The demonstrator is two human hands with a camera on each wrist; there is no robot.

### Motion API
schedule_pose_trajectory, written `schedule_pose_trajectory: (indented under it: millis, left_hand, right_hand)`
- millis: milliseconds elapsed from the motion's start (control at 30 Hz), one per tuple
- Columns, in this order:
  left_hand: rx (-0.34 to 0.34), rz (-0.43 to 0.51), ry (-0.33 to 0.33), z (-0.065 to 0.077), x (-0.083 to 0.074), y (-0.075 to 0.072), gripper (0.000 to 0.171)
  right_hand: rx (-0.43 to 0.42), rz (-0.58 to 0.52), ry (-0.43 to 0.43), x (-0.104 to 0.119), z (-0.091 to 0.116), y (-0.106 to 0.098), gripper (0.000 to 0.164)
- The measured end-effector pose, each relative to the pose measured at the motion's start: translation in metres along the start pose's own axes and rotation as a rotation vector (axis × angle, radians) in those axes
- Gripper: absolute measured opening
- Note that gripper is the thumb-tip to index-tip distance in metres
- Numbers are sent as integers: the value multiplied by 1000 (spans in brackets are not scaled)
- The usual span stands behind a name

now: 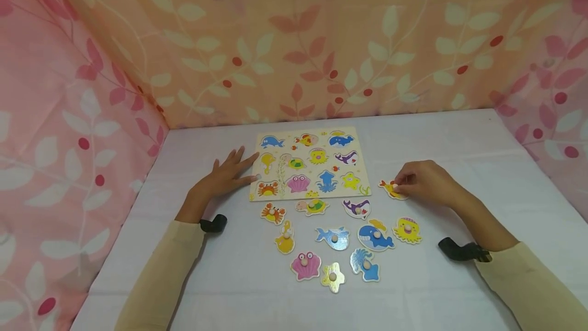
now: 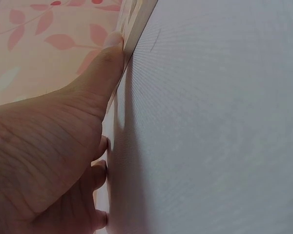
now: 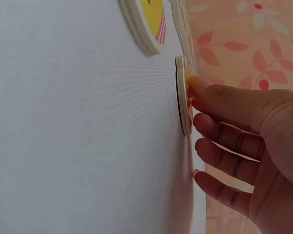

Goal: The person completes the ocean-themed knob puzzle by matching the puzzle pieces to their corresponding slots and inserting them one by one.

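My left hand (image 1: 228,172) lies on the table with its fingers spread, touching the left edge of the wooden puzzle board (image 1: 363,166). In the left wrist view, the thumb (image 2: 112,56) presses against the board's side. Right of the board, my right hand (image 1: 424,183) pinches an orange and yellow fish puzzle piece (image 1: 387,187), its knob hidden by the fingers. The right wrist view shows that fish piece edge-on, close to the table, thumb and index finger at its face. Nearest below this hand is a yellow octopus piece (image 1: 407,230).
Loose knobbed pieces lie in front of the board: a crab (image 1: 273,213), a turtle (image 1: 312,206), a purple whale (image 1: 357,209), a seahorse (image 1: 286,239), a shell (image 1: 305,266), a starfish (image 1: 333,277), a squid (image 1: 365,265) and blue whales (image 1: 376,236). Patterned curtains (image 1: 321,40) enclose the table.
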State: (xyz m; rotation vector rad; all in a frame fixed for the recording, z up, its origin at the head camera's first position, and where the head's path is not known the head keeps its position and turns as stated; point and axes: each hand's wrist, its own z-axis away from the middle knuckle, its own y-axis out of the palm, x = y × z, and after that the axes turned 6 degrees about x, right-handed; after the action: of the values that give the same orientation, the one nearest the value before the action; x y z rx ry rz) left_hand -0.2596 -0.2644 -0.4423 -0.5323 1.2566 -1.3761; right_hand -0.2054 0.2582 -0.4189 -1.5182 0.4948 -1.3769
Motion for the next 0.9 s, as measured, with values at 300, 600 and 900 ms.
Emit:
schedule_pose_trajectory:
  millis: [300, 600, 900]
  left_hand:
    - [4, 2, -6, -2, 1, 0, 83]
    - [-1, 35, 3, 3, 5, 4, 83]
    - [-8, 36, 19, 2, 4, 1, 82]
  right_hand:
    - [-53, -4, -49, -6, -1, 0, 15]
    - [-74, -31, -93, -6, 1, -5, 16]
    - [-83, 0, -151, 10, -4, -14, 14]
